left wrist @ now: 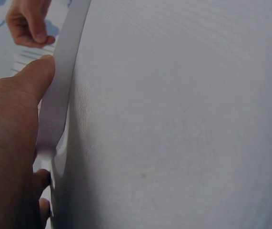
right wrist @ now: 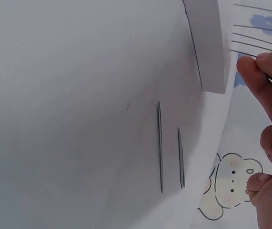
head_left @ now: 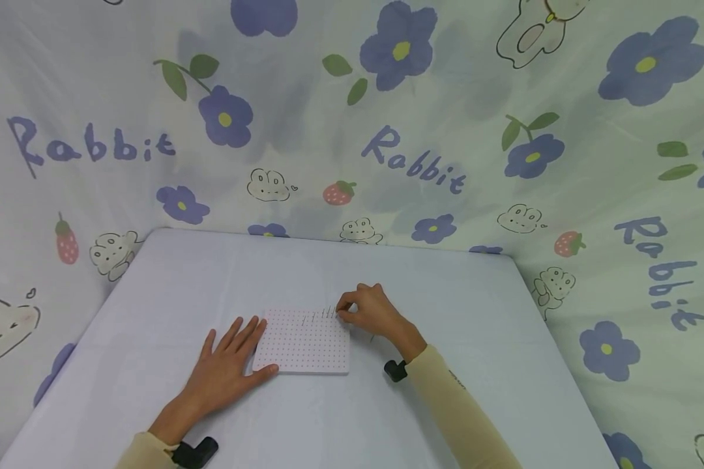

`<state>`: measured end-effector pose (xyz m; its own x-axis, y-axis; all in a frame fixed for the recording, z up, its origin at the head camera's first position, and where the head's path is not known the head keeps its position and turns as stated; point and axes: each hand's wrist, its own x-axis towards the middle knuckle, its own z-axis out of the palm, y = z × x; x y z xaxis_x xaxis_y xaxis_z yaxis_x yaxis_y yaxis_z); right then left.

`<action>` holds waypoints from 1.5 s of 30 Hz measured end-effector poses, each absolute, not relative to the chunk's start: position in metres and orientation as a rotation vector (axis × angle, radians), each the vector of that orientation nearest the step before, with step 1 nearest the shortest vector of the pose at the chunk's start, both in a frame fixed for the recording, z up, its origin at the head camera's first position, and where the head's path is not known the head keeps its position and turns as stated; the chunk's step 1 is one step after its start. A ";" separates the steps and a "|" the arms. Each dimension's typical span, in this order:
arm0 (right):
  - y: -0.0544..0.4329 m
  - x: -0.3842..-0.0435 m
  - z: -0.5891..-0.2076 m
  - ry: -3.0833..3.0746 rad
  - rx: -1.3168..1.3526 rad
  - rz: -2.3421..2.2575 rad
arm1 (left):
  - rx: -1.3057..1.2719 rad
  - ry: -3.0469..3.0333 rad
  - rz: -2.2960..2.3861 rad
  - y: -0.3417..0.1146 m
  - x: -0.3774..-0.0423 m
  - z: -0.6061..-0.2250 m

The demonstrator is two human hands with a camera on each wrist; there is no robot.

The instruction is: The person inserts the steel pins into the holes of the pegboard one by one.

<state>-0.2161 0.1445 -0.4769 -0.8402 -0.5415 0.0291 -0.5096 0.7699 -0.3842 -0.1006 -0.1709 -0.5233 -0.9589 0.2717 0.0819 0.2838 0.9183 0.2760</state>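
A white foam-like board (head_left: 305, 348) with a grid of small dots lies on the table. Several thin needles (head_left: 313, 317) stand upright in a row near its far edge. My left hand (head_left: 229, 365) rests against the board's left side, fingers spread and thumb at the near edge. At the far right corner, my right hand (head_left: 375, 312) pinches a thin needle (right wrist: 244, 52) between thumb and index finger; the fingertips partly cover it. On the cloth to the right of the board lie loose needles (right wrist: 160, 148), seen in the right wrist view.
A white cloth (head_left: 446, 404) covers the table. Behind it and at the sides hangs a curtain (head_left: 305, 117) printed with rabbits, flowers and strawberries. Black wrist cameras (head_left: 195, 453) sit on both forearms.
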 end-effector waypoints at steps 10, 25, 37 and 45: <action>0.139 -0.214 -0.478 2.937 -0.851 -0.441 | -0.435 -3.035 -0.432 -0.172 -0.101 -0.524; 0.145 -0.212 -0.478 2.964 -0.816 -0.392 | -0.453 -3.032 -0.456 -0.170 -0.100 -0.524; 0.194 -0.205 -0.466 2.982 -0.669 -0.338 | -0.455 -3.037 -0.454 -0.170 -0.102 -0.523; 0.227 -0.195 -0.477 2.951 -0.569 -0.387 | -0.463 -3.026 -0.455 -0.171 -0.103 -0.525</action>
